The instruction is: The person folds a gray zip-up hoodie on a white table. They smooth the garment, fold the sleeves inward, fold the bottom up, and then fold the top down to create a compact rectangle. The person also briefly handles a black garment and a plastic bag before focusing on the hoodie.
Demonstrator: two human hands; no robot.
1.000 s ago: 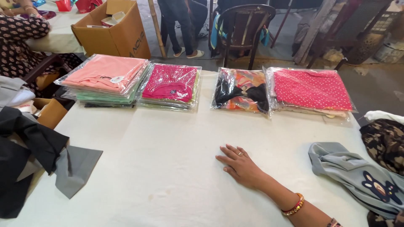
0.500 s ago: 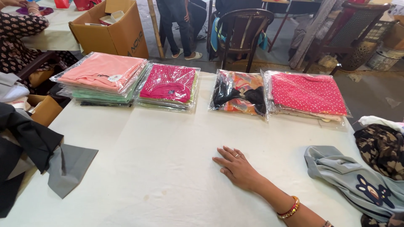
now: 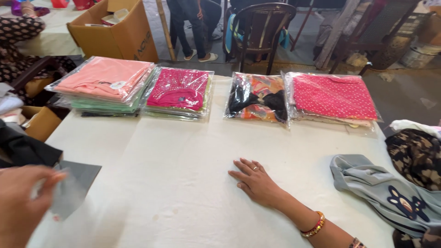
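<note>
Both hands differ: right hand [image 3: 256, 182] lies flat, fingers spread, on the table [image 3: 183, 193]; left hand [image 3: 20, 202] pinches a clear bag [image 3: 69, 195].

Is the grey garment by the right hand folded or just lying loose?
Loose. The grey garment lies crumpled and unbagged on the table beside the right hand, unlike the pink folded garment sealed flat in plastic.

Bagged clothes in a row, clutter behind

Across the frame's upper half lie a pink stack [image 3: 103, 85], magenta pack [image 3: 179, 89], multicoloured pack [image 3: 258, 97] and red dotted pack [image 3: 333, 97]; a cardboard box [image 3: 120, 33] stands upper left, a dark wooden chair [image 3: 262, 28] top centre, a grey printed garment [image 3: 390, 195] lower right.
</note>
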